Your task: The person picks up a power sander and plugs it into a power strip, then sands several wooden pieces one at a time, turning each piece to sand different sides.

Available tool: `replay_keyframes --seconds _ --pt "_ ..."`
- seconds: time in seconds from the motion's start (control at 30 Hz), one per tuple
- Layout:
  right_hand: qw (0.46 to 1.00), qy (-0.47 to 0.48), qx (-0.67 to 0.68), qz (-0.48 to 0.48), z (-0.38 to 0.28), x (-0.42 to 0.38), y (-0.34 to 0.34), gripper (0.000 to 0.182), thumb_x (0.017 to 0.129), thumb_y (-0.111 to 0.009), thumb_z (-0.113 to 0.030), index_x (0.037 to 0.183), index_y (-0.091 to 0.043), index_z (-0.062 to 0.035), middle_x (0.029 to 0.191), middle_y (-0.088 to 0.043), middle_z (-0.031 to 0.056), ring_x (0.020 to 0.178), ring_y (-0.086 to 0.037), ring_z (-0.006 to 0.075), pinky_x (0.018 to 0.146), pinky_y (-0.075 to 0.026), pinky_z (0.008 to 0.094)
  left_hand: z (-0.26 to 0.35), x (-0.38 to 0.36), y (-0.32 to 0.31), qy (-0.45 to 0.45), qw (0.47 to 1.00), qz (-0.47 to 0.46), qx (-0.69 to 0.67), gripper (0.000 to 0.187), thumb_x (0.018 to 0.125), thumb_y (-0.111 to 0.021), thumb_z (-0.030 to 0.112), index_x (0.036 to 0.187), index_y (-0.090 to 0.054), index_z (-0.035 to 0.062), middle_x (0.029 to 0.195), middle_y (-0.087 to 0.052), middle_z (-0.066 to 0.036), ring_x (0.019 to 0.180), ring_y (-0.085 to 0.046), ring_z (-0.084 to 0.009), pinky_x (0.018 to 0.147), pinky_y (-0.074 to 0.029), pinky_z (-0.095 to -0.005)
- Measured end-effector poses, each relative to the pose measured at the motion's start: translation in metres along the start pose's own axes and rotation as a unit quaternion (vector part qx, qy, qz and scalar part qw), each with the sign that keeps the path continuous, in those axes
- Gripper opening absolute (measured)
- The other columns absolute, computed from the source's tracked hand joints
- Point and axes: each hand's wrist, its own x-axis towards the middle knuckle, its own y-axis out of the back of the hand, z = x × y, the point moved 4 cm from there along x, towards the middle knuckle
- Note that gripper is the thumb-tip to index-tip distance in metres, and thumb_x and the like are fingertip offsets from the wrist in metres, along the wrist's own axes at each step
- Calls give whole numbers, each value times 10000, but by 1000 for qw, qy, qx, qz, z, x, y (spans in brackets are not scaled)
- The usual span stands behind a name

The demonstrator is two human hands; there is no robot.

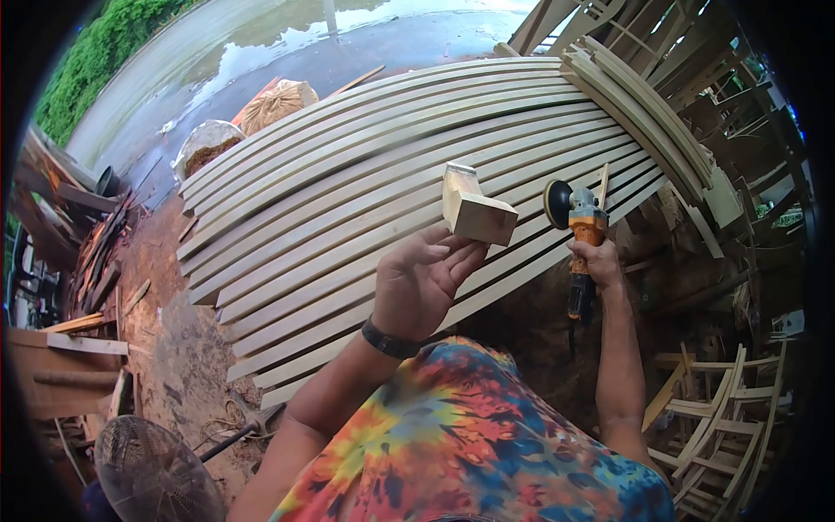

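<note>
Left hand [424,280] raised palm-up, fingers pinching pale L-shaped wooden block [474,207], long axis pointing up-left; right hand [597,261] clenched round upright orange angle grinder [581,228] beside block.

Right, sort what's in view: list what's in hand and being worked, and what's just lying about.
In hand:
- wooden block, held up in the left hand
- orange angle grinder, gripped by the right hand

Lying about:
- curved wooden slats laid side by side
- fan on the ground
- two filled sacks
- unfinished chair frames
- scrap timber
</note>
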Motion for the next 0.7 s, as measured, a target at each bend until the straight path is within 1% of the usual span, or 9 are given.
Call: replay_keyframes --seconds 0.3,0.37,0.4,0.47,0.5,0.57,0.6,0.63,0.7 --pt "1000 -9 -3 -17 5 7 -1 262 765 -829 -168 878 -668 5 731 -639 46 593 -638 148 544 -534 314 -2 -2 0 -14 1000 -5 22 416 821 -519 -25 1216 -498 -150 1349 -518 -363 1384 -468 -474 1235 -361 -552" --pt "1000 -11 -2 -26 4 8 -3 267 765 -829 -168 882 -666 6 733 -640 48 594 -638 149 544 -536 315 -2 -5 1 -25 998 1 66 413 867 -583 -4 1253 -468 -94 1340 -530 -318 1339 -527 -434 1198 -414 -529" --pt "1000 -9 -2 -21 3 8 -5 263 763 -830 -166 876 -666 6 728 -640 48 596 -642 151 546 -538 316 -5 -10 1 -27 998 1 64 413 867 -583 -4 1253 -468 -94 1340 -530 -318 1339 -527 -434 1198 -414 -529" --pt "1000 -5 -5 -18 -2 10 -8 260 762 -830 -163 869 -665 6 723 -639 48 599 -645 153 547 -540 317 -6 -26 7 -116 960 89 237 497 902 -664 51 1314 -396 -30 1337 -532 -262 1273 -588 -376 1132 -474 -484" --pt "999 -8 -13 -29 -3 10 -12 255 762 -830 -160 863 -666 7 720 -641 49 598 -646 152 549 -541 316 -9 -34 11 -118 961 92 233 497 902 -664 51 1314 -396 -30 1337 -532 -262 1273 -588 -376 1132 -474 -484" --pt "998 -16 -30 -48 0 15 -19 251 762 -830 -158 857 -667 7 717 -643 50 598 -647 150 551 -543 315 -6 -53 24 -166 893 135 397 596 912 -706 98 1366 -330 12 1342 -528 -223 1220 -623 -332 1073 -508 -450" --pt "997 -14 -34 -65 4 21 -24 247 765 -831 -156 855 -669 8 717 -645 51 596 -645 148 551 -543 314 -2 -62 37 -165 893 156 389 600 918 -699 112 1370 -319 4 1359 -518 -224 1221 -620 -323 1063 -512 -446" --pt "996 -14 -39 -83 7 27 -29 244 768 -831 -155 853 -671 8 716 -647 51 594 -644 146 550 -543 313 4 -73 51 -173 905 166 352 535 935 -683 128 1347 -360 15 1301 -564 -210 1154 -656 -306 1013 -548 -435" --pt "991 -40 -45 -117 0 29 -43 243 785 -835 -167 862 -678 2 710 -644 42 581 -632 137 542 -532 305 22 -87 92 -188 893 243 328 442 952 -663 140 1300 -417 22 1170 -634 -167 1028 -696 -262 920 -591 -403"
